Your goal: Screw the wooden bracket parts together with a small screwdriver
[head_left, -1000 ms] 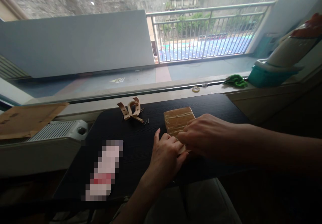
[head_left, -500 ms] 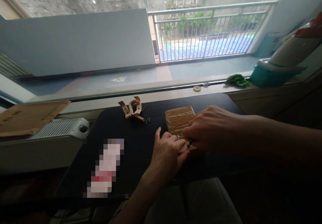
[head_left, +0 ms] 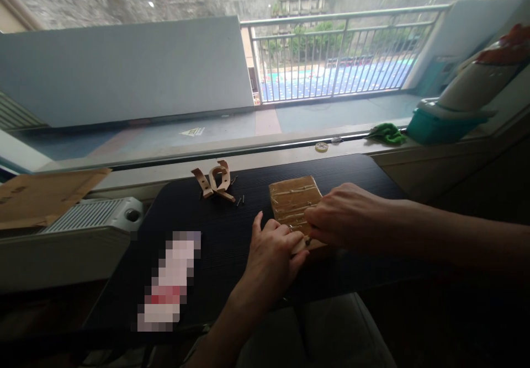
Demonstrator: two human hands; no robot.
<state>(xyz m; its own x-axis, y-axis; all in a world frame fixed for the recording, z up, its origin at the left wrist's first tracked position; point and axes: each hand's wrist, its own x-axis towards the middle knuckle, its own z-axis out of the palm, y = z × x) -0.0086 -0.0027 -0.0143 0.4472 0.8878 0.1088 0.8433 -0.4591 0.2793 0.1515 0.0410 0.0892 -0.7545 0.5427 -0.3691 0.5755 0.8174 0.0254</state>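
On the dark table (head_left: 232, 257) sits a brown box-like block (head_left: 292, 194), its top crossed by pale raised ridges. My left hand (head_left: 273, 249) rests at its near edge, thumb and fingers closed on a small pale wooden piece (head_left: 298, 245). Right beside it, my right hand (head_left: 339, 213) is curled into a fist over the block's right side. Whatever the right fingers grip is hidden; a small dark tip shows between the two hands. Farther back on the table lie curved wooden pieces (head_left: 215, 181) with holes, with several small screws (head_left: 240, 201) near them.
A blurred pinkish flat item (head_left: 169, 280) lies on the table's left. Beyond the table run a windowsill with a tape roll (head_left: 322, 147), a green cloth (head_left: 387, 133) and a teal container (head_left: 443, 122). At left, cardboard (head_left: 53, 194) lies over a white radiator (head_left: 95, 213).
The view has shifted slightly, moving the scene a little left. My right fist has turned and dropped a little beside the left hand, which keeps its hold.
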